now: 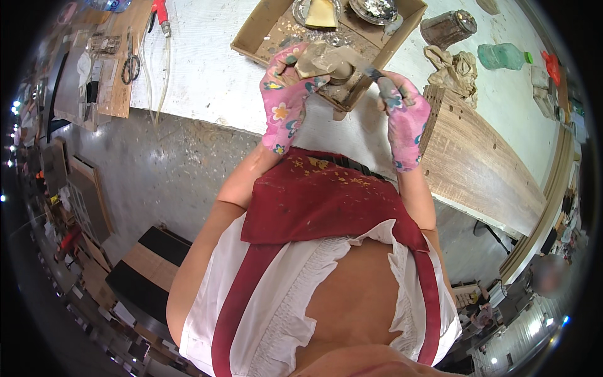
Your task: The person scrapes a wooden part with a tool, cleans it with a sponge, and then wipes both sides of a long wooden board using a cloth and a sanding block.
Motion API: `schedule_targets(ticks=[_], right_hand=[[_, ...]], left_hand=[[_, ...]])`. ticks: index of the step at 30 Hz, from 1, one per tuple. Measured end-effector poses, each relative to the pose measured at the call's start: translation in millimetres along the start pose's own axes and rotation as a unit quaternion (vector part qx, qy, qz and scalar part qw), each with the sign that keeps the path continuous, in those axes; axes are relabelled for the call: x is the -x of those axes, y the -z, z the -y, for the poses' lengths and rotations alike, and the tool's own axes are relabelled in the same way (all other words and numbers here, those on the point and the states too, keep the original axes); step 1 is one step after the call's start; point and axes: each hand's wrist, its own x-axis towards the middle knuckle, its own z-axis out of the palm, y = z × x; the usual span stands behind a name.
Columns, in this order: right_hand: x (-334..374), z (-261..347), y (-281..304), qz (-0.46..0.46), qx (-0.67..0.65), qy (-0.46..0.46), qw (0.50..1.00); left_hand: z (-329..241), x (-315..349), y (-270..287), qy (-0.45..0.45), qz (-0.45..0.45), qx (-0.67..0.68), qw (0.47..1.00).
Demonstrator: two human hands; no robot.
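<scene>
Both my hands wear pink flowered gloves with grey smears. Over the near edge of a shallow cardboard box [384, 58], my left hand [282, 100] grips a beige, paste-smeared flat piece [314, 61]; its exact kind is unclear. Closed round a dark handle, my right hand [402, 116] holds a putty knife [361, 64], whose blade points left to the beige piece. Beneath them, partly hidden, is a small round tan thing [341, 73] at the box's near corner. Farther back in the box lie a round dish with a yellowish slab [321, 14] and a messy foil-like bowl [375, 9].
Right of the box stand a dirty jar [449, 29], a crumpled tan cloth [457, 72] and a green plastic bottle [502, 56]. A wood-grain board [480, 160] lies nearer. On the left are a red air gun [160, 16] with hose and black scissors [130, 68].
</scene>
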Motion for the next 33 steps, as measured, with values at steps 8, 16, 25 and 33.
schedule_targets(ticks=[8, 16, 25, 33], right_hand=[[5.1, -1.9, -10.1, 0.057, 0.021, -0.005, 0.998], [-2.1, -8.7, 2.1, 0.015, -0.008, 0.050, 0.999], [-12.1, -14.7, -4.0, 0.005, 0.034, 0.038, 0.999], [1.0, -12.8, 1.6, 0.052, -0.082, 0.007, 0.995]], left_hand=[[-0.8, -0.1, -3.8, -0.012, 0.005, -0.007, 1.000], [15.1, -5.3, 12.2, -0.038, 0.012, 0.007, 0.999], [5.4, -0.9, -1.4, -0.074, 0.008, -0.071, 0.995], [6.1, 0.5, -1.2, -0.030, 0.013, -0.013, 0.999]])
